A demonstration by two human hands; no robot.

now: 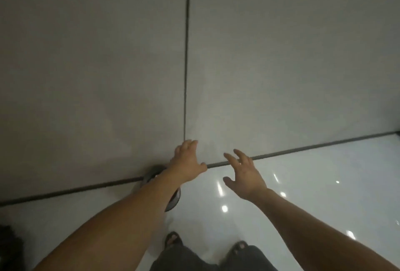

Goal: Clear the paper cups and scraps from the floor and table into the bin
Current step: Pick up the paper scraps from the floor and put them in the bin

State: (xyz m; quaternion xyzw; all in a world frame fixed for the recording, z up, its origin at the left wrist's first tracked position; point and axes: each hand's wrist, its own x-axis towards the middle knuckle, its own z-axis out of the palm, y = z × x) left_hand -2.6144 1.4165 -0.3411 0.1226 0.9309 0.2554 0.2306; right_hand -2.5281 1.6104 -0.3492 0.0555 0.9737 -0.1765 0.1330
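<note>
Glossy white floor point(313, 186) lies under two outstretched arms. The left hand point(187, 163) and right hand point(245, 176) hang apart, fingers point(231, 158) loosely spread, holding nothing. A dark round object point(174, 201), half hidden behind the left forearm, sits at the grey wall's point(86, 75) foot; whether it is the bin I cannot tell.

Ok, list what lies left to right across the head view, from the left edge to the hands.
Dark shape at the lower left edge → dark round object, partly hidden behind the left forearm → left hand → right hand.
</note>
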